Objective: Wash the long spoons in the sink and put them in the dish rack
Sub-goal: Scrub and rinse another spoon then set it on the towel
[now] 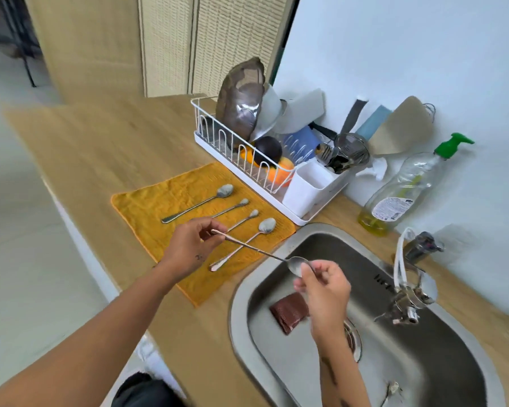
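Steel long spoon [256, 251] spans between your hands at the frame centre, its bowl over the sink [238, 304] edge. Your left hand [188, 245] grip is closed, pinching the handle end; your right hand [325, 289] grips the bowl. Hold the handle steady and rub both sides of the bowl, low over the basin. Four more spoons [199, 203] lie on the orange cloth [159, 201] below the dish rack [241, 160].

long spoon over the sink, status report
Left hand pinches handle of long metal spoon, right hand its bowl, over steel sink. Four more spoons on orange cloth. Brown sponge lies in sink.
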